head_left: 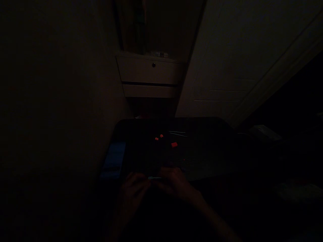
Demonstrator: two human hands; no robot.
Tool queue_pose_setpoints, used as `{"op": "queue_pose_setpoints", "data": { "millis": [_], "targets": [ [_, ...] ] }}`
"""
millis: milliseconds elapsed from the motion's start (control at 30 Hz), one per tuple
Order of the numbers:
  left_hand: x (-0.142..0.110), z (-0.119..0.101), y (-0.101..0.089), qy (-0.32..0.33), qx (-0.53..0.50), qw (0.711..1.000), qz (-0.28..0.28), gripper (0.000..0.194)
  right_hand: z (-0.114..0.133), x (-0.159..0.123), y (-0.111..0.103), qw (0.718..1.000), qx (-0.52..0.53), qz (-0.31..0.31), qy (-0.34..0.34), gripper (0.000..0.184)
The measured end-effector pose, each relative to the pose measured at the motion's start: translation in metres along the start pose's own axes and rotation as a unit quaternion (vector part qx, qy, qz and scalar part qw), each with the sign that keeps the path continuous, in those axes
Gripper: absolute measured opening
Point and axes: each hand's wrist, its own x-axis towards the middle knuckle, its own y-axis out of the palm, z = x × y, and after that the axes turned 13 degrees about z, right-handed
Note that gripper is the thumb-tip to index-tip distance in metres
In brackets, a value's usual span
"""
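The scene is very dark. Near the table's front edge, a thin pale stick (153, 177) with a slightly wider left end spans the gap between my two hands. My right hand (174, 179) has its fingers closed on the right end of the stick. My left hand (135, 188) is closed too, with its fingertips at the stick's wider end; what else they pinch is lost in shadow. Beyond the hands lie a red block (174, 145), two smaller red pieces (156, 138) and a pair of thin metal tweezers (178, 133).
The dark table (146, 156) has rounded far corners. A flat bluish rectangle (113, 159) lies at its left edge. A tiny red speck (184, 160) is beyond my right hand. Behind stand a drawer unit (151, 72) and a pale panelled door (222, 77); a wall is on the left.
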Motion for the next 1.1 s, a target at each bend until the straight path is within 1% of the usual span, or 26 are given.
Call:
{"op": "queue_pose_setpoints", "data": {
  "millis": [200,367,533,733,800,900,933,1000,1067,1100],
  "targets": [
    [0.001,0.000,0.000,-0.007,0.001,1.000,-0.002,0.025,-0.002,0.000,-0.001,1.000,0.013,-0.005,-0.005,0.010],
    [0.002,-0.003,0.007,-0.030,-0.007,1.000,-0.001,0.015,-0.006,-0.001,0.001,0.999,0.041,-0.009,-0.012,0.014],
    [0.005,-0.003,0.011,-0.043,-0.017,0.999,0.015,0.017,-0.009,0.000,0.002,0.998,0.062,-0.026,-0.008,0.009],
    [0.004,-0.003,0.009,-0.054,-0.030,0.998,0.023,0.022,-0.008,0.002,0.002,0.996,0.081,-0.029,-0.007,0.014],
    [0.003,-0.002,0.008,-0.056,-0.037,0.997,0.022,0.024,-0.006,0.002,0.000,0.996,0.083,-0.032,0.004,0.017],
    [0.001,0.000,0.005,-0.065,-0.052,0.996,0.022,0.028,0.004,-0.004,-0.001,0.995,0.088,-0.041,0.025,0.013],
    [0.001,0.000,0.004,-0.070,-0.056,0.996,0.023,0.029,0.008,-0.008,-0.001,0.994,0.092,-0.050,0.036,0.015],
    [0.001,0.000,0.004,-0.080,-0.065,0.994,0.027,0.029,0.018,-0.018,0.004,0.988,0.113,-0.076,0.067,0.021],
    [0.001,-0.001,0.005,-0.090,-0.074,0.993,0.032,0.027,0.025,-0.029,0.014,0.977,0.149,-0.105,0.107,0.033],
    [0.002,-0.002,0.005,-0.094,-0.078,0.992,0.035,0.026,0.028,-0.033,0.021,0.972,0.165,-0.115,0.125,0.034]
  ]
}}
